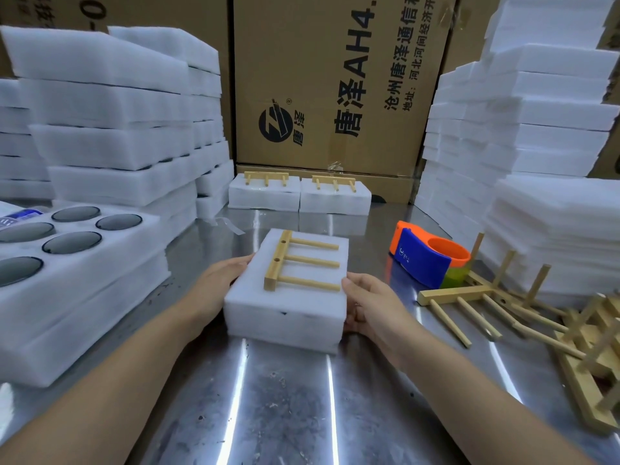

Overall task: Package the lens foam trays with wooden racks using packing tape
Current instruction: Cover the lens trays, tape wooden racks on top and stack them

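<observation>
The left grip (218,283) and right grip (369,307) clasp the foam tray (285,307) under a wooden rack (275,263).

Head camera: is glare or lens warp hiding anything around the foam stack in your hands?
Head view: glare streaks the steel table near the bottom, not the foam stack; the wooden rack on it reads sharp; wide-angle warp bows the cardboard carton and the side foam piles, slightly soft towards the frame edges.
</observation>
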